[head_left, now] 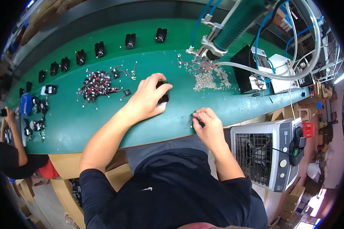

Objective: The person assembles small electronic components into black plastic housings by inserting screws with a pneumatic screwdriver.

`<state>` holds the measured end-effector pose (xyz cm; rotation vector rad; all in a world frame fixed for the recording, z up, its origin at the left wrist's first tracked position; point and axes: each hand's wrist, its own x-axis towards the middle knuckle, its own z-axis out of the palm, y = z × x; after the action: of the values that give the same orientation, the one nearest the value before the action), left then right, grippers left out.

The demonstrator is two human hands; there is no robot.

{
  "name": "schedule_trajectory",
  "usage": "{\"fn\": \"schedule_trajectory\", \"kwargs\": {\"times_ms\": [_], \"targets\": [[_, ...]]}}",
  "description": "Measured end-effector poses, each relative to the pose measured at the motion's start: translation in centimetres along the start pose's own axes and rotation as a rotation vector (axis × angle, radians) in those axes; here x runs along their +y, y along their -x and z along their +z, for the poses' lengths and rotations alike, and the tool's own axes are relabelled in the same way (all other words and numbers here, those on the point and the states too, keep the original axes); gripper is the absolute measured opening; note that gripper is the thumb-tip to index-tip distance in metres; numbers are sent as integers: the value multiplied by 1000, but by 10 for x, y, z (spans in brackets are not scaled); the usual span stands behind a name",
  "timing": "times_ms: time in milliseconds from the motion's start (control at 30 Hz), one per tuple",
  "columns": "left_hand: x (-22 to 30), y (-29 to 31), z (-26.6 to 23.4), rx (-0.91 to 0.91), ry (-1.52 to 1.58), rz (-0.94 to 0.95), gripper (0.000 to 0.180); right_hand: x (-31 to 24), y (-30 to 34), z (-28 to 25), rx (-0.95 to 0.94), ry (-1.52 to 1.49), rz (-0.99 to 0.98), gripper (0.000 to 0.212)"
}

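My left hand [146, 97] is wrapped over a black plastic housing [164, 97] that rests on the green table [156, 128]. Its fingers hide most of that housing. Nearer the table's front edge, my right hand [211, 128] pinches a small dark piece [193, 119], too covered by the fingers to name. Left of my left hand lies a heap of small black parts with red and black wires [97, 87]. One such loose part [127, 92] sits between the heap and my forearm. Beyond my right hand, small metal screws [206, 81] are spread in a pile.
Black units [130, 41] stand in a row along the green strip at the back. A green tool with hoses [237, 28] hangs over the screws. Black and white boxes [245, 68] stand at right, an air cooler [256, 154] below. At left are a blue bin [26, 104] and a co-worker's hand [9, 115].
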<state>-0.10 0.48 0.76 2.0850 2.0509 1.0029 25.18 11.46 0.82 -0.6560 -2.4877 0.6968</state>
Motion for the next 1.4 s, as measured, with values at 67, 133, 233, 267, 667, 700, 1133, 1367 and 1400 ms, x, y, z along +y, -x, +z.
{"fn": "schedule_trajectory", "kwargs": {"times_ms": [67,133,233,267,667,700,1133,1367,1400], "targets": [[4,4,6,-56,-37,40,66,2,0,-3,-12,14,18,17],[7,5,14,-123,1,79,81,2,-4,-3,-47,-7,17,17],[5,7,27,-78,202,-11,91,-11,-16,1,-71,-166,43,18],[7,7,33,-35,227,-31,93,-18,-20,4,-62,-300,73,19],[8,9,43,60,210,23,80,-17,-46,29,18,-47,-267,23],[8,9,42,60,211,24,80,-19,-46,27,9,-42,-264,21],[11,8,42,76,173,24,85,-34,-51,26,-49,94,-64,15],[11,8,40,79,168,28,86,-28,-55,29,-87,129,-82,15],[11,8,40,77,168,29,86,-25,-56,29,-90,120,-91,14]]}}
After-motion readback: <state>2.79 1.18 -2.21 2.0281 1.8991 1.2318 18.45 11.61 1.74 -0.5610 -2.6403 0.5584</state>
